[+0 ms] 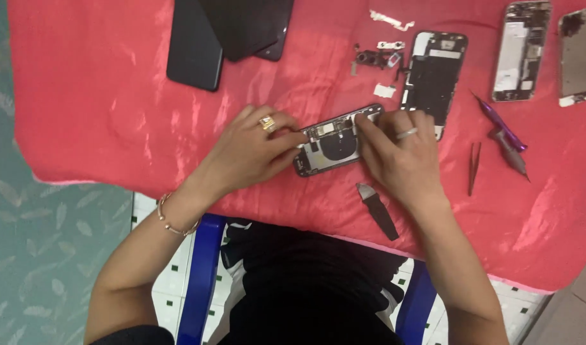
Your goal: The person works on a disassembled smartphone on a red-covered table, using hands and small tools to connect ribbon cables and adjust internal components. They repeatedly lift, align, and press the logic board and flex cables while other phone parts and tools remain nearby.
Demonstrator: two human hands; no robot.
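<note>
Grip: both hands, left hand (pixel 251 150) and right hand (pixel 398 156), pinch the opened phone (pixel 331 142).

Four opened phone bodies (pixel 336 140) (pixel 435 80) (pixel 521 50) (pixel 580 54), two dark screen panels (pixel 194 48) (pixel 251 25), one purple screwdriver (pixel 503 137), one pair of tweezers (pixel 474 167), one black pry tool (pixel 377 211).
</note>
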